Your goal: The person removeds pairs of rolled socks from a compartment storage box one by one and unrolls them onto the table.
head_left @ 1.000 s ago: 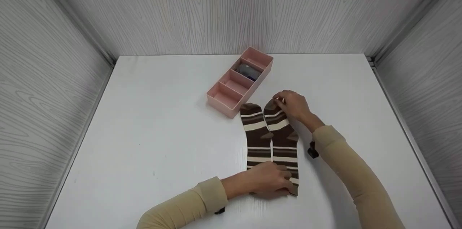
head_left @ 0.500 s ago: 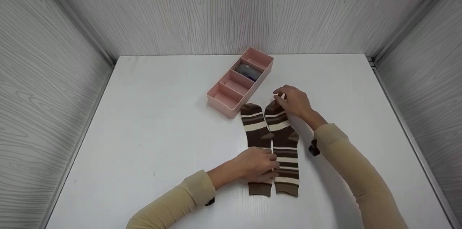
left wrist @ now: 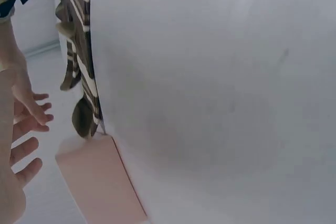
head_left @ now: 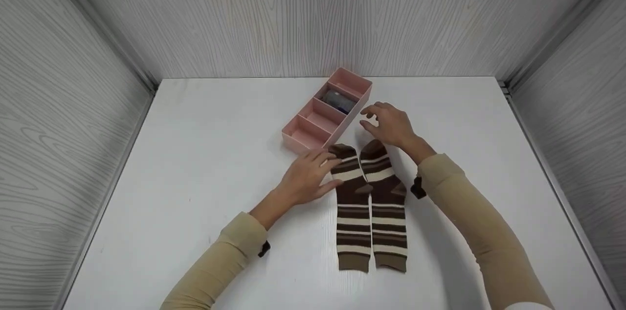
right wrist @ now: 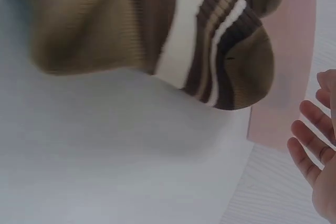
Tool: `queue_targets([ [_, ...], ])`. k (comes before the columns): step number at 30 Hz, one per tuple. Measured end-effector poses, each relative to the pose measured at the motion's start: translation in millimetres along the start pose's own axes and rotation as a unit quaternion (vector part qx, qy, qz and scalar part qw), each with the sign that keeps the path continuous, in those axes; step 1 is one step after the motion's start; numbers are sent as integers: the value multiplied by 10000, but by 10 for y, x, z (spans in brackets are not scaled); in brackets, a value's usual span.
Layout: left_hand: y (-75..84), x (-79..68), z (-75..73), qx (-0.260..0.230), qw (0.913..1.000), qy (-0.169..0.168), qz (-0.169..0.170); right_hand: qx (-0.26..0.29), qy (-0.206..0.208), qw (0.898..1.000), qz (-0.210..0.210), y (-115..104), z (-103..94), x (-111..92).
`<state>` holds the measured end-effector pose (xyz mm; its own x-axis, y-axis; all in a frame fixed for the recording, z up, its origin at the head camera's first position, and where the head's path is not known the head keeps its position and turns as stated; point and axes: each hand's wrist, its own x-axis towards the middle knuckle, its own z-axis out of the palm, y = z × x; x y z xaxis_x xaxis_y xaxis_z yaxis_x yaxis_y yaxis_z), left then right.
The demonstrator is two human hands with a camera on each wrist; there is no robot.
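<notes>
Two brown socks with cream stripes lie flat side by side on the white table, toes toward the back: the left sock (head_left: 353, 224) and the right sock (head_left: 389, 224). My left hand (head_left: 304, 178) hovers by the left sock's foot, its fingers relaxed and apart, partly covering the sock's edge in the head view. Beyond the right sock's toe, my right hand (head_left: 389, 124) is held in the air with loosely bent fingers and a gap to the thumb. Nothing is in either hand. In the right wrist view the right sock's toe (right wrist: 252, 72) shows close up.
A pink divided box (head_left: 288, 139) stands at an angle just behind the socks, near the left sock's toe. One of its compartments holds a grey item (head_left: 338, 100) of unclear kind. Grey wood-grain walls (head_left: 313, 16) enclose the table (head_left: 220, 153) at the back and sides.
My left hand has come away from the socks' cuffs and moved up and left toward their toes. My right hand has left the right sock's toe and shifted back. The socks stay in place.
</notes>
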<state>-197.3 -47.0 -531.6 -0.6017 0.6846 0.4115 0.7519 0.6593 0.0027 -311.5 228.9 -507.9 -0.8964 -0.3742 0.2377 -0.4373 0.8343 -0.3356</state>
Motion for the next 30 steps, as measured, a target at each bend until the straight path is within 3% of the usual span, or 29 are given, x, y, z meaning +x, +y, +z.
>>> queue_targets([
  [3, -131, 8, 22, 97, 9992, 36, -381, -149, -120, 9998, 40, -35, -24, 73],
  [7, -261, 17, 48, 51, 9959, -232, -874, -337, -292, 9990, 100, -91, -53, 161],
  [16, -445, 20, 118, -267, 9777, -851, -1899, -753, -626, 9948, 265, -229, -50, 424],
  [25, -492, 20, 143, -235, 9706, -867, -2235, -1302, -1333, 9817, 390, -371, -12, 638],
  [30, -477, 17, 156, -297, 9648, -1014, -2410, -1283, -1494, 9788, 567, -395, -13, 725],
])
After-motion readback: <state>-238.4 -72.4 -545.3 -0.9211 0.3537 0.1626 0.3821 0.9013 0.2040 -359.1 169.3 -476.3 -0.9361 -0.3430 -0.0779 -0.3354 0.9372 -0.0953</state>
